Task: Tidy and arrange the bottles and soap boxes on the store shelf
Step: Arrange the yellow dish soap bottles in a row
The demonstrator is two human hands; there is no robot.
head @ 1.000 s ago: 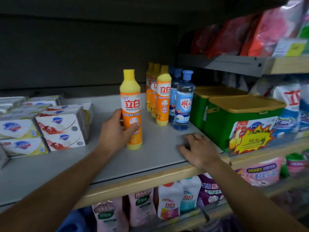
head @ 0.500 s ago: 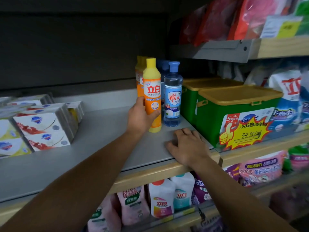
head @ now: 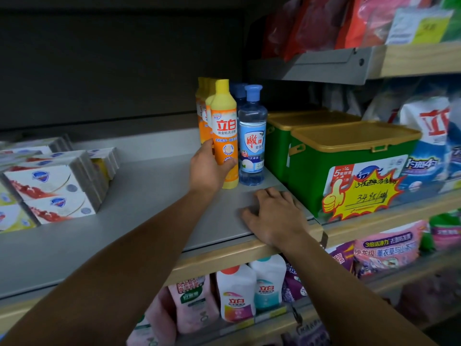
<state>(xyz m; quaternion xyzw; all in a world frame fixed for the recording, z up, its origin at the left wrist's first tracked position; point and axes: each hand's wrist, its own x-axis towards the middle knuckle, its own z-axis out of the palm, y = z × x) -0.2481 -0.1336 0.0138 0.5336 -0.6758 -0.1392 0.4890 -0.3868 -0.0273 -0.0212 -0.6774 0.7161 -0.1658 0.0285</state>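
While the left hand (head: pixel 208 168) is curled round the lower part of an orange bottle (head: pixel 224 136), with the thumb across the front of the label and the fingers hidden behind, the bottle is kept upright on the grey shelf (head: pixel 149 196), its base down on the surface. Just to its right, a clear blue-capped bottle (head: pixel 252 141) is stood, the two nearly touching; whether they do touch cannot be told. More orange bottles (head: pixel 203 108) are lined up behind the held one, and another blue cap (head: pixel 238 89) is seen behind the clear bottle.

The right hand (head: pixel 274 217) is laid palm down on the near edge of the shelf, fingers loosely spread and nothing held, a little nearer than the two front bottles and to their right.

Right of the bottles, two green boxes (head: pixel 311 176) with yellow lids are set one behind the other, and a yellow price tag (head: pixel 366 198) is fixed to the front of the nearer one. Detergent bags (head: pixel 429 141) are stacked further right.

At the far left of the shelf, well apart from the bottles, soap boxes (head: pixel 52 188) are piled in rows two high. Pouches and white bottles (head: pixel 235 293) are kept on the shelf below, and red bags (head: pixel 319 23) on the one above.
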